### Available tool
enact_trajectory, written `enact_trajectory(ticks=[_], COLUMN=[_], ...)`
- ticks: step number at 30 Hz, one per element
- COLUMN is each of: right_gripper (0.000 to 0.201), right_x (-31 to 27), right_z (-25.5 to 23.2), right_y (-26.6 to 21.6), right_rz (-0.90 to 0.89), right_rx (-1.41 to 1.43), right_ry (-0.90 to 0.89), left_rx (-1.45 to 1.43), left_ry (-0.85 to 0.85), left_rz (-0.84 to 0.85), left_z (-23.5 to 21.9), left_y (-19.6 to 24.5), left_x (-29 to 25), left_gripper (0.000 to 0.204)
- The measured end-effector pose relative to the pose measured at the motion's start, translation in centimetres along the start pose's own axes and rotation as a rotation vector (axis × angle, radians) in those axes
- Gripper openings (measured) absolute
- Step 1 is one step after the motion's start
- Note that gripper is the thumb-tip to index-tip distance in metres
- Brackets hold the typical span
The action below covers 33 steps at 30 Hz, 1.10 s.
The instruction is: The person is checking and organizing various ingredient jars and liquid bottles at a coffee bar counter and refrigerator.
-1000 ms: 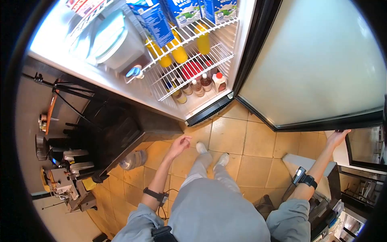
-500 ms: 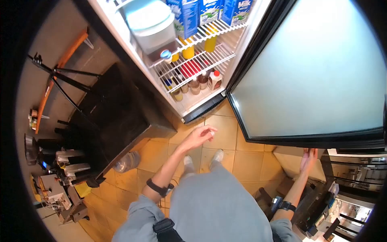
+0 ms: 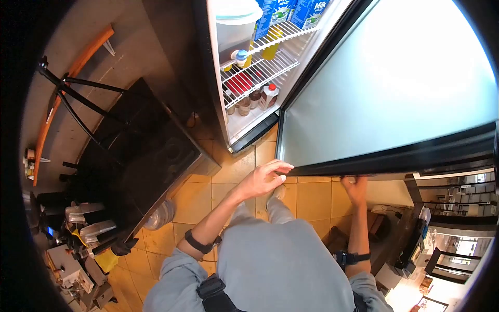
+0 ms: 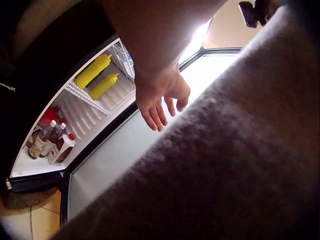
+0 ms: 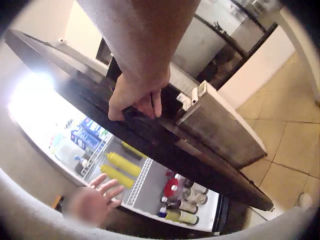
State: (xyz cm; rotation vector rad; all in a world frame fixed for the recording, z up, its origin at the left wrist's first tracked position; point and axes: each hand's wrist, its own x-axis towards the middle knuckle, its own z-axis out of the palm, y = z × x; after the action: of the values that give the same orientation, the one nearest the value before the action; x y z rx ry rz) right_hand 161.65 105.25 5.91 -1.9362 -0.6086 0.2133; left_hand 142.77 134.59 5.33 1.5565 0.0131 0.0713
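Observation:
My right hand (image 3: 356,191) grips the outer edge of the fridge door (image 3: 384,93), a frosted pane in a black frame; its fingers curl over that edge in the right wrist view. The door stands partly ajar. My left hand (image 3: 262,179) is raised by the door's lower corner, fingers loosely bent and holding nothing. Inside the fridge are milk cartons (image 3: 310,13), a lidded plastic container (image 3: 235,32) with a blue-and-white tap, and yellow squeeze bottles (image 5: 120,172) on wire shelves. A red-capped jug (image 3: 269,97) and several small bottles (image 5: 187,207) stand at the bottom.
A dark counter (image 3: 150,166) lies left of the fridge, with a black tripod (image 3: 86,106) above it. A clear plastic bottle (image 3: 160,215) is on the tiled floor (image 3: 312,203) beside the counter. Shelving and equipment stand at the right.
The door has swung inward, narrowing the opening, with my right hand moving left along with it. My left hand has moved right, toward the door's lower corner. The head view has shifted.

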Motion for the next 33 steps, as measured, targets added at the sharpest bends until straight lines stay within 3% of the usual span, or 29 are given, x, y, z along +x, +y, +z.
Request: enact_trajectory(ticks=[3, 5, 9, 10, 12, 13, 14, 16, 18, 24, 25, 26, 27, 28, 29, 33], right_gripper=[0.023, 0.03, 0.052, 0.054, 0.057, 0.058, 0.059, 0.059, 0.058, 0.053, 0.054, 0.052, 0.05, 0.044, 0.039, 0.034], right_x=[0.8, 2.2, 3.9, 4.5, 4.9, 5.5, 6.1, 6.7, 7.4, 7.6, 7.5, 7.6, 7.6, 6.9, 6.2, -0.8], right_z=[5.1, 8.3, 15.6, 17.5, 20.0, 21.4, 22.5, 24.0, 25.7, 27.7, 27.7, 27.4, 26.7, 25.5, 23.8, 17.9], right_y=[-2.8, -4.6, -7.7, -7.9, -11.0, -11.3, -11.5, -13.3, -14.0, -15.8, -15.3, -14.5, -13.1, -11.4, -10.0, 2.5], right_rz=[-0.005, -0.195, -0.152, -0.247, -0.149, -0.21, -0.269, -0.214, -0.194, -0.149, -0.256, -0.252, -0.219, -0.304, -0.29, 0.028], right_rx=[-0.097, -0.155, -0.2, -0.138, -0.158, -0.182, -0.208, -0.234, -0.219, -0.176, -0.187, -0.134, -0.159, -0.089, -0.106, -0.317], right_ry=[-0.119, -0.184, -0.12, -0.063, -0.043, -0.023, 0.0, -0.037, -0.026, -0.045, 0.025, -0.01, -0.093, -0.106, -0.255, -0.445], left_rx=[0.105, 0.111, 0.179, 0.196, 0.251, 0.3, 0.348, 0.365, 0.363, 0.301, 0.281, 0.263, 0.241, 0.224, 0.286, 0.326], left_ry=[0.115, 0.196, 0.391, 0.47, 0.483, 0.527, 0.568, 0.568, 0.684, 0.641, 0.63, 0.619, 0.593, 0.568, 0.573, 0.619], left_rz=[0.101, 0.156, 0.223, 0.212, 0.222, 0.256, 0.293, 0.309, 0.302, 0.331, 0.323, 0.312, 0.288, 0.261, 0.257, 0.259], left_z=[-0.2, -0.4, -1.4, -1.6, -2.2, -2.5, -2.8, -3.3, -4.4, -8.0, -7.9, -7.8, -7.9, -7.8, -7.6, -7.7], left_y=[0.6, 0.3, -0.2, -0.4, -0.4, -0.9, -1.4, -2.2, -3.2, -5.5, -5.0, -4.6, -4.7, -4.6, -4.0, -6.5], left_x=[-1.6, -2.3, -3.3, -3.4, -3.5, -3.4, -3.2, -2.9, -2.3, -1.8, -1.7, -1.6, -1.3, -1.2, -1.2, -0.1], left_gripper=[0.036, 0.039, 0.046, 0.046, 0.049, 0.05, 0.052, 0.055, 0.054, 0.061, 0.061, 0.062, 0.063, 0.064, 0.066, 0.073])
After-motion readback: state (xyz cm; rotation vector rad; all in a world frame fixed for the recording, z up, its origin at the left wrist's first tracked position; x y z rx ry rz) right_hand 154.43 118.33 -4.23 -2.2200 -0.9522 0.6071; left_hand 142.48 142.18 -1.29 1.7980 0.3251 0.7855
